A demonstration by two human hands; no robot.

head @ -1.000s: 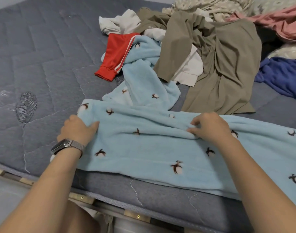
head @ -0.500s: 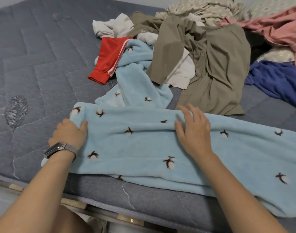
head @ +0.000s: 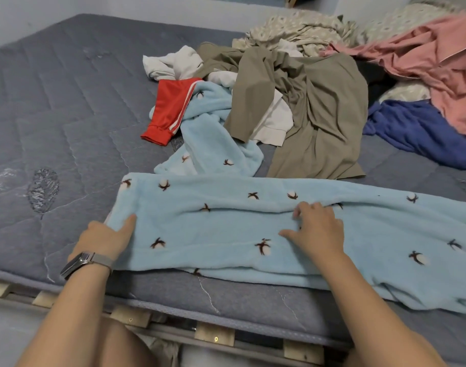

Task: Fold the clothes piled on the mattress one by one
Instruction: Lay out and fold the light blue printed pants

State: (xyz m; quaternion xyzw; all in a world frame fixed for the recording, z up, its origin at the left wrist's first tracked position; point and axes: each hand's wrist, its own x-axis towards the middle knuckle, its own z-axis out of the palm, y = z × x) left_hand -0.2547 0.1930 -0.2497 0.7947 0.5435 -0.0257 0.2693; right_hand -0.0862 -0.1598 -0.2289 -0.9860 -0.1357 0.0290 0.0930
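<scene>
A light blue fleece garment [head: 226, 229] with small brown-and-white flower marks lies stretched flat along the near edge of the grey quilted mattress [head: 54, 107]. My left hand [head: 104, 239] grips its left end, thumb on top of the fabric and fingers hidden beneath. My right hand [head: 316, 229] rests palm down on the garment's middle, fingers spread beside a long crease. Behind it lies the pile: a second light blue fleece piece [head: 213, 139], a red piece with white stripes [head: 173, 107] and an olive garment [head: 321, 115].
Further back and right lie a white piece [head: 171, 64], pink cloth [head: 425, 56], dark blue cloth [head: 417, 131] and patterned beige fabric [head: 292, 30]. Wooden bed slats [head: 213, 336] show under the mattress's near edge. The garment's right part hangs over that edge.
My right hand let go of a pinched fold, flattened on the fleece and slid a little rightward. My left hand kept its hold on the left end.
</scene>
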